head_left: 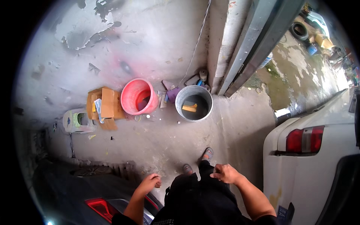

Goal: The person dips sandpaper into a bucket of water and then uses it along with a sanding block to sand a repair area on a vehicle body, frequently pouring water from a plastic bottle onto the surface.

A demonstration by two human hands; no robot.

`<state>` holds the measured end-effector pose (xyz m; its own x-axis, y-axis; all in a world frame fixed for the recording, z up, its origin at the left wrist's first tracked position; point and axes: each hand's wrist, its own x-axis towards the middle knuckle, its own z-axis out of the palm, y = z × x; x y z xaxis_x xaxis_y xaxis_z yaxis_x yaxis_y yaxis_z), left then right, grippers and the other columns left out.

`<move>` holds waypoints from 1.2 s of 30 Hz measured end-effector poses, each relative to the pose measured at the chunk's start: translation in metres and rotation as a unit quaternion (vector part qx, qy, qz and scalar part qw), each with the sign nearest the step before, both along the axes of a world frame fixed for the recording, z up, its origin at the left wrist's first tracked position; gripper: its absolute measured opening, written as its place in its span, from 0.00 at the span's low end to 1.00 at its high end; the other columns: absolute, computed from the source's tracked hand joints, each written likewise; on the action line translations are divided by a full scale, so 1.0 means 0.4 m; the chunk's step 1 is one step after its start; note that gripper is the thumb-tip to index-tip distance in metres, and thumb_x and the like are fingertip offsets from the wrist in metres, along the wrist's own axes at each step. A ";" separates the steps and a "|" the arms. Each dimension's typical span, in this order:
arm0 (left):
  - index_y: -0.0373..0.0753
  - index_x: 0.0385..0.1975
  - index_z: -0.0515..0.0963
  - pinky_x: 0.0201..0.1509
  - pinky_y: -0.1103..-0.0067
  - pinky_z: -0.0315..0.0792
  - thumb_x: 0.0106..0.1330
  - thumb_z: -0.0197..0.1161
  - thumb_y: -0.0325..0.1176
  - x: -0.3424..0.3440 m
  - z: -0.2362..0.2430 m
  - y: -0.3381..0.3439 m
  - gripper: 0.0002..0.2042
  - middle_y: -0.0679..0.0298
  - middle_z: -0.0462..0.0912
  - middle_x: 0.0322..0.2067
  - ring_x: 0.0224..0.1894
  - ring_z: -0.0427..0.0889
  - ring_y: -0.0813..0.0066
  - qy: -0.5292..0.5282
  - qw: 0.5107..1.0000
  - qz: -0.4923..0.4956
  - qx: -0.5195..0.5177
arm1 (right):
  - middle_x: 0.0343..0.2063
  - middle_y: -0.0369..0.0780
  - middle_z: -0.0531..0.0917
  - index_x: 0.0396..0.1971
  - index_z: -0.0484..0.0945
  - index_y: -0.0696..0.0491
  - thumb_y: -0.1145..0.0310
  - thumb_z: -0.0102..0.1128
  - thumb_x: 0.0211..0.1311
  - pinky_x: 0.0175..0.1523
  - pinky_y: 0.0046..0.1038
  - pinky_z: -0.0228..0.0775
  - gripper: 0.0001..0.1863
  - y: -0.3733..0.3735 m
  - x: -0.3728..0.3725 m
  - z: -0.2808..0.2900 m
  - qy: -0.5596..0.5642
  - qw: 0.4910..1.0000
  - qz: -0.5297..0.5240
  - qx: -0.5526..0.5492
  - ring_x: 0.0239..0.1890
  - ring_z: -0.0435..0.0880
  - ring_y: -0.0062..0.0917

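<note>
My left hand (151, 182) hangs beside my dark trousers, over the rear of a dark car, with its fingers curled in and no object showing in it. On the other side my right hand (225, 174) is closed in a fist in front of my thigh; whatever it may hold is hidden. Neither hand touches anything around it. Ahead on the floor stands a grey bucket (179, 100) with a yellow-orange block (189, 108) in dark water. To its left is a pink bucket (125, 98) with something dark inside.
An open cardboard box (113, 103) and a pale plastic container (80, 122) stand along the peeling wall. Close on the right is a white car (300, 168); a dark car (67, 187) is at lower left. A metal post (245, 48) rises beyond the grey bucket, beside wet ground.
</note>
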<state>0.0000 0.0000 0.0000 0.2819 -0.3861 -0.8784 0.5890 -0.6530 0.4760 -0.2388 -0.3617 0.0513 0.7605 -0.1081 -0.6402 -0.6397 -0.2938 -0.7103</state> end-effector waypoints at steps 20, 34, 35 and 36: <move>0.34 0.44 0.75 0.34 0.75 0.77 0.63 0.58 0.31 0.297 -0.473 -0.094 0.12 0.60 0.80 0.31 0.30 0.80 0.73 0.057 0.994 0.035 0.085 | 0.24 0.42 0.84 0.35 0.77 0.59 0.70 0.55 0.64 0.36 0.29 0.77 0.08 -0.205 0.423 -0.401 -0.111 0.984 0.036 -0.132 0.27 0.86 0.29; 0.39 0.40 0.78 0.45 0.65 0.76 0.64 0.58 0.38 0.404 -0.663 -0.189 0.11 0.50 0.84 0.34 0.40 0.83 0.52 -0.095 0.969 -0.221 0.063 | 0.36 0.49 0.77 0.33 0.74 0.57 0.75 0.51 0.59 0.42 0.48 0.73 0.04 -0.266 0.714 -0.742 0.035 0.980 -0.034 -0.194 0.37 0.79 0.49; 0.41 0.40 0.78 0.46 0.61 0.75 0.64 0.59 0.39 0.380 -0.678 -0.204 0.11 0.48 0.83 0.35 0.42 0.82 0.47 -0.100 0.963 -0.246 0.053 | 0.38 0.50 0.76 0.37 0.72 0.59 0.79 0.52 0.53 0.47 0.47 0.71 0.10 -0.271 0.702 -0.815 -0.004 0.975 -0.100 -0.200 0.44 0.76 0.49; 0.41 0.41 0.78 0.46 0.61 0.75 0.64 0.59 0.39 0.353 -0.693 -0.210 0.11 0.48 0.83 0.36 0.42 0.82 0.48 -0.118 0.949 -0.285 0.066 | 0.39 0.50 0.76 0.42 0.71 0.59 0.79 0.52 0.50 0.51 0.45 0.69 0.16 -0.278 0.699 -0.891 -0.074 0.967 -0.093 -0.227 0.48 0.74 0.49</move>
